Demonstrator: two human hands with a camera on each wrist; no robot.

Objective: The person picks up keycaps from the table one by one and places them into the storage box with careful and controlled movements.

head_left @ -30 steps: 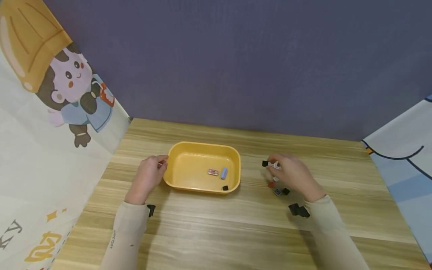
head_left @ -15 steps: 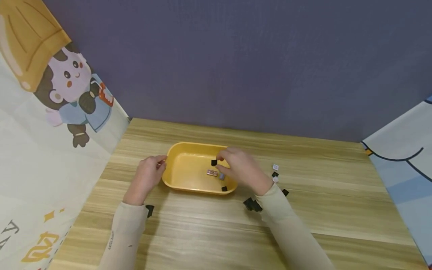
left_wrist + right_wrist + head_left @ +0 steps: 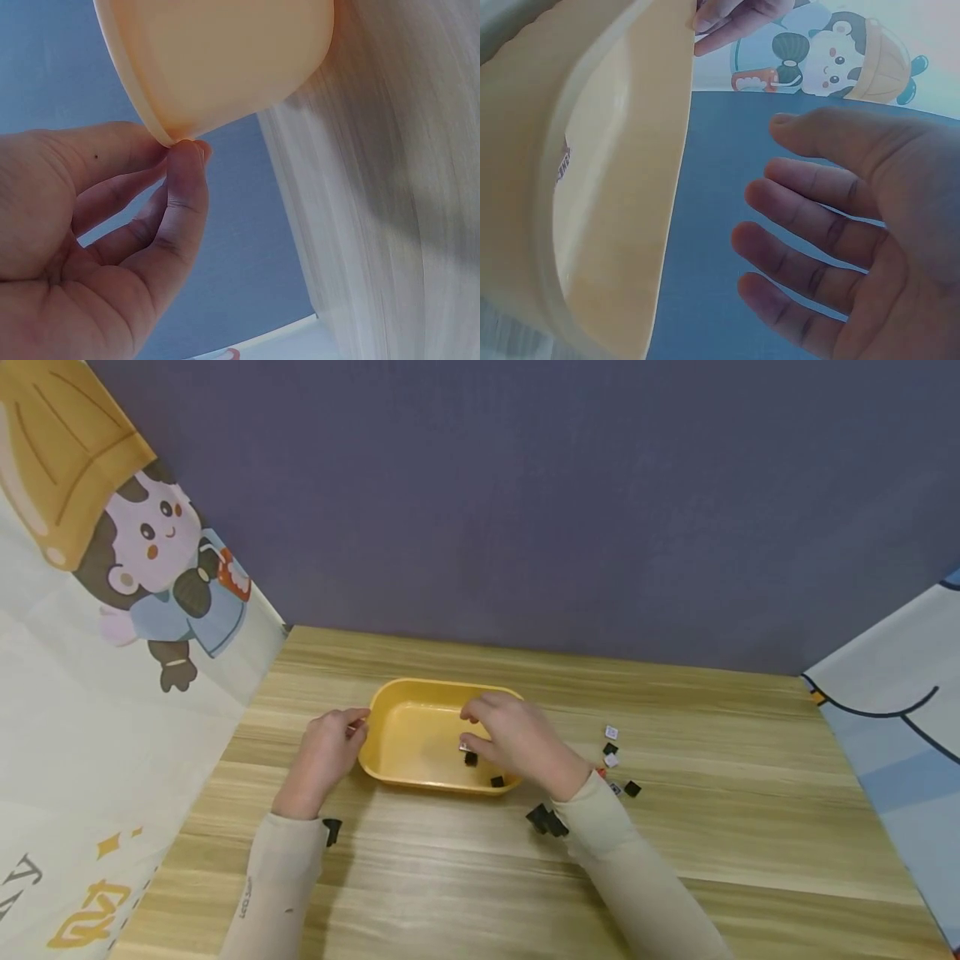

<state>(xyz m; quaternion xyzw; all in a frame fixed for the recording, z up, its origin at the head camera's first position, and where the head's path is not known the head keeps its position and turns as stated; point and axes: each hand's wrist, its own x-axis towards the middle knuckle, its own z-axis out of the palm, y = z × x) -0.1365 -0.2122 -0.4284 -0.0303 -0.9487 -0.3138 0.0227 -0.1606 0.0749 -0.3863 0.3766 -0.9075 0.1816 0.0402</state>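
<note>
A yellow plastic tray [image 3: 408,739] stands on the wooden table. My left hand [image 3: 324,762] pinches its left rim between thumb and fingertips, as the left wrist view shows up close. Over the tray's right half hovers my right hand [image 3: 517,739], thumb and fingers apart with nothing between them [image 3: 840,232]. Below its fingertips a small black square piece [image 3: 471,760] lies on the tray floor. A second black piece [image 3: 497,782] sits near the front wall. Part of a pale printed piece [image 3: 464,747] shows by the thumb; the right hand hides the blue piece.
Right of the tray lie several small loose pieces: a white square [image 3: 612,732], black ones [image 3: 633,788], and an orange-red one [image 3: 601,772] partly behind the right wrist. A dark blue wall [image 3: 525,510] rises behind the table, with a cartoon-printed sheet [image 3: 157,552] at left.
My right hand has moved left from the loose pieces to above the tray, carrying a black piece. That piece is now released on the tray floor. The left hand stays at the rim.
</note>
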